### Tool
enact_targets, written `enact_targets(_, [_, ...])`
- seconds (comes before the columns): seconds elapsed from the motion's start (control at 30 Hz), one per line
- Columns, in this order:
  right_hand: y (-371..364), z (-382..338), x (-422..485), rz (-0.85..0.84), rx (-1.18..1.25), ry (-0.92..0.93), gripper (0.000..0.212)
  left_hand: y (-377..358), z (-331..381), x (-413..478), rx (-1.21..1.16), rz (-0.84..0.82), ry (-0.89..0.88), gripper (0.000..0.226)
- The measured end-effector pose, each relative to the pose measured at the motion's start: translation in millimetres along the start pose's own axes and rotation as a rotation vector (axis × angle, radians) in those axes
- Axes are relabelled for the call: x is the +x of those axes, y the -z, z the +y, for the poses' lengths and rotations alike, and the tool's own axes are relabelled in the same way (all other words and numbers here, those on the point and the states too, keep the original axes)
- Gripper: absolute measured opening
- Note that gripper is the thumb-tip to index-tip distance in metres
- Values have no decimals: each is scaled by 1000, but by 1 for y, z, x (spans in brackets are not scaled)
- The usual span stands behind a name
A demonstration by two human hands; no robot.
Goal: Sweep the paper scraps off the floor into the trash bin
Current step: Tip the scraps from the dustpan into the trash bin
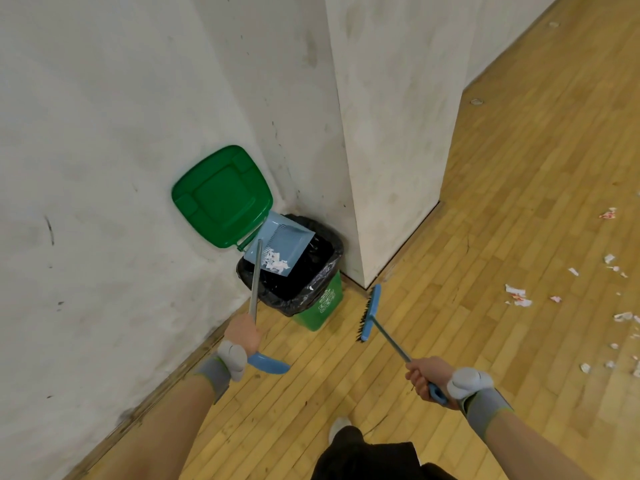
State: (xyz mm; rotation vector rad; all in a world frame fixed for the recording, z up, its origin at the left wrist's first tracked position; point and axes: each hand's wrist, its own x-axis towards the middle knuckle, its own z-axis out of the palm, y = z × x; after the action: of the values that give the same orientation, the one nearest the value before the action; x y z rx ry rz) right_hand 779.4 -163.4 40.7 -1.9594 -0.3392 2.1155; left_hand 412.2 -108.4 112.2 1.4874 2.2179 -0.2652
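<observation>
Wood floor (485, 237); left hand (244, 336) grips the dustpan (287, 237), right hand (427, 374) the broom (370, 313); tipped scraps (275, 263) could miss the bin (325, 303) ahead.

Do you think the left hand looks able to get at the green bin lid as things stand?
Probably not: the left hand grips the dustpan handle, and the pan hangs over the bin before the lid.

bin label (327, 299) illegible, edge scraps (636, 368) cropped
</observation>
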Motion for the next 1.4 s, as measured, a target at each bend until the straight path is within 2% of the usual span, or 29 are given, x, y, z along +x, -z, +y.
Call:
enact_targets(0.13, [1, -5, 1, -3, 1, -12, 30, 0, 3, 2, 75, 52, 12, 7])
enact_targets(0.27, [3, -8, 5, -19, 11, -13, 31, -2, 3, 4, 121, 87, 52, 12])
enact_targets(0.47, [4, -11, 11, -9, -18, 20, 29, -10, -6, 4, 135, 190, 63, 3])
enact_targets(0.63, [5, -9, 13, -34, 3, -40, 34, -10, -13, 0, 203, 180, 49, 15])
enact_targets(0.87, [9, -3, 20, -92, 36, -76, 37, -2, 3, -10, 172, 161, 30, 13])
enact_targets(1.0, [10, -3, 23, -65, -4, -79, 30, 21, 23, -24, 163, 134, -31, 16])
enact_targets(1.07, [11, -3, 25, -109, 46, -86, 30, 35, 35, -31, 134, 97, -63, 26])
enact_targets(1.13, [12, -3, 27, -133, 103, -88, 32, 49, 47, -39, 19, 31, -71, 32])
enact_targets(1.2, [15, -5, 27, -139, 96, -79, 32, 68, 60, -48, -204, -40, -46, 31])
enact_targets(1.4, [33, -2, 22, -147, 110, -82, 32, 115, 82, -72, -691, -272, 29, 11])
